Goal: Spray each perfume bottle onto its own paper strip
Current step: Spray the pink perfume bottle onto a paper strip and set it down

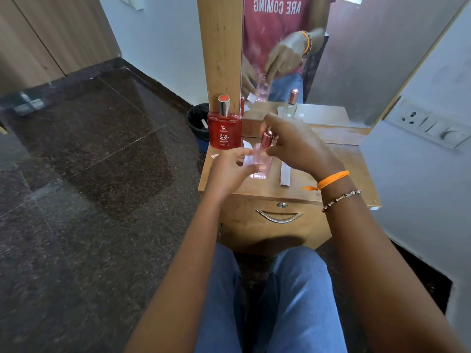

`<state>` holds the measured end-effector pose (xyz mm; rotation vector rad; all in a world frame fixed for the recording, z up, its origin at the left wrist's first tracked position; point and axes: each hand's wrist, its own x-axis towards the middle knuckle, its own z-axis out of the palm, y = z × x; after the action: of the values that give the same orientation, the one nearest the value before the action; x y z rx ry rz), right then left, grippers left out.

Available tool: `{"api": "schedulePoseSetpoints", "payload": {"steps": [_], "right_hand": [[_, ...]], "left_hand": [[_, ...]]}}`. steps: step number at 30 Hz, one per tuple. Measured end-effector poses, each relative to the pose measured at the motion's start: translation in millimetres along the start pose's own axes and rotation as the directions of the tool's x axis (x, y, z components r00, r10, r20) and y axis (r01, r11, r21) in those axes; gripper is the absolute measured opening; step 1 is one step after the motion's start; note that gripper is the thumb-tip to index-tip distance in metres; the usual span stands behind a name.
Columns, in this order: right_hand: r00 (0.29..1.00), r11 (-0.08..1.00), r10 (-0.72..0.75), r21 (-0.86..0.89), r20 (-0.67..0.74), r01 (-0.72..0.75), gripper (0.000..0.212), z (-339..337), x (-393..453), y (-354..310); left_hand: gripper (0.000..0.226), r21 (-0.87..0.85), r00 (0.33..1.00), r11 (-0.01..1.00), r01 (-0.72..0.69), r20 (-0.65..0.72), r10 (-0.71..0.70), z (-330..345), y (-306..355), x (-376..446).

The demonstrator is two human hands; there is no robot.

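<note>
A person in blue jeans sits facing a small wooden bench with a drawer handle on its front. Both hands are raised over the bench top. The left hand curls its fingers around the body of a slim pink perfume bottle, clear glass with pale pink liquid. The right hand, with an orange thread at the wrist, pinches the bottle's rose-gold cap. The bottle stands nearly upright, cap uppermost, leaning slightly right. A white paper strip lies just right of it. Farther back stands a red perfume bottle with a silver cap, beside a mirror.
</note>
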<state>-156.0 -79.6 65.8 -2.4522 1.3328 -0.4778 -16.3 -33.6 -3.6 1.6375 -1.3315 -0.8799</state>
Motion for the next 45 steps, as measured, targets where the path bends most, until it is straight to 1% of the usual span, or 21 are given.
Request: {"api": "schedulePoseSetpoints", "payload": {"steps": [2,4,7,8,11,13,15,17,19,23,25,26,28,31,32,34,36,38,41,43,45], "right_hand": [[0.999,0.998,-0.016,0.055,0.052,0.013,0.027,-5.7,-6.1,-2.3],[0.999,0.987,0.000,0.158,0.034,-0.005,0.026,-8.0,-11.1,-2.0],[0.989,0.904,0.120,0.422,-0.082,-0.075,0.025,-4.1,-18.7,-4.2],[0.976,0.874,0.172,0.478,-0.134,-0.089,0.026,-0.4,-20.7,-6.4],[0.914,0.830,0.299,0.547,-0.276,-0.106,0.023,9.6,-24.5,-13.4],[0.891,0.800,0.343,0.589,-0.298,-0.111,0.020,8.4,-25.4,-13.2],[0.920,0.746,0.320,0.659,-0.227,-0.098,0.021,1.5,-26.4,-8.9],[0.968,0.703,0.215,0.709,-0.128,-0.062,0.026,-7.6,-27.7,-3.4],[0.988,0.659,0.134,0.752,-0.080,-0.029,0.030,-14.5,-29.0,-1.4],[0.979,0.592,0.145,0.805,-0.145,0.032,0.025,-16.9,-28.6,-2.0],[0.965,0.534,0.192,0.844,-0.177,0.048,0.021,-13.5,-29.0,-2.0],[0.956,0.511,0.224,0.858,-0.188,0.049,0.024,-11.7,-30.2,-1.2],[0.951,0.518,0.246,0.854,-0.186,0.033,0.028,-5.8,-33.9,1.3],[0.985,0.609,0.147,0.793,-0.088,-0.020,0.015,8.4,-43.6,6.1],[0.992,0.638,0.113,0.770,-0.054,-0.030,0.019,13.3,-46.7,7.1],[0.995,0.684,0.089,0.729,-0.045,-0.028,0.031,20.6,-50.4,9.2],[0.991,0.697,0.106,0.717,-0.080,-0.017,0.032,23.5,-51.1,9.1],[0.987,0.669,0.116,0.744,-0.112,0.005,0.029,24.0,-50.2,10.8],[0.977,0.651,0.128,0.758,-0.173,0.049,0.023,24.1,-48.0,13.4],[0.959,0.634,0.162,0.770,-0.233,0.080,0.021,24.4,-46.7,13.5],[0.926,0.603,0.222,0.789,-0.305,0.116,0.019,24.6,-46.5,13.7]], "left_hand": [[0.022,-0.029,0.998,0.998,-0.052,0.022,0.053,2.1,5.3,-6.4],[0.011,-0.040,0.996,0.995,-0.090,-0.027,0.089,3.9,11.2,-13.7],[0.017,-0.036,0.990,0.995,-0.092,-0.106,0.088,6.8,18.0,-20.0],[0.020,-0.032,0.988,0.995,-0.090,-0.128,0.086,8.5,20.7,-22.0],[0.024,-0.015,0.985,0.996,-0.084,-0.152,0.081,14.2,26.2,-26.2],[0.019,-0.015,0.991,0.997,-0.081,-0.113,0.079,13.7,26.5,-25.8],[0.010,-0.095,0.997,0.993,-0.069,-0.038,0.065,8.9,26.0,-24.7],[0.007,-0.147,0.997,0.987,-0.070,0.029,0.075,3.9,25.7,-23.9],[0.004,-0.163,0.995,0.984,-0.079,0.044,0.087,1.8,26.6,-23.3],[0.011,-0.170,0.996,0.984,-0.059,0.051,0.068,3.3,27.6,-21.2],[0.013,-0.174,0.997,0.984,-0.046,0.049,0.055,4.2,26.7,-21.9],[0.013,-0.177,0.998,0.983,-0.044,0.044,0.053,4.0,26.2,-22.4],[0.011,-0.186,0.998,0.982,-0.045,0.032,0.051,2.7,25.4,-23.3],[0.013,-0.235,0.998,0.971,-0.047,0.030,0.055,-1.0,26.2,-24.4],[0.014,-0.247,0.997,0.968,-0.052,0.036,0.063,-2.2,26.8,-24.4],[0.012,-0.235,0.995,0.969,-0.071,0.056,0.086,-4.8,28.4,-24.6],[0.011,-0.200,0.991,0.977,-0.077,0.091,0.097,-7.8,29.6,-24.7],[0.017,-0.184,0.984,0.980,-0.077,0.145,0.104,-10.1,30.7,-24.6],[0.023,-0.216,0.974,0.974,-0.065,0.198,0.109,-11.3,31.8,-25.6],[0.023,-0.227,0.975,0.971,-0.071,0.189,0.115,-10.1,30.3,-26.7],[0.017,-0.231,0.986,0.970,-0.072,0.130,0.104,-7.8,27.5,-27.7]]}}
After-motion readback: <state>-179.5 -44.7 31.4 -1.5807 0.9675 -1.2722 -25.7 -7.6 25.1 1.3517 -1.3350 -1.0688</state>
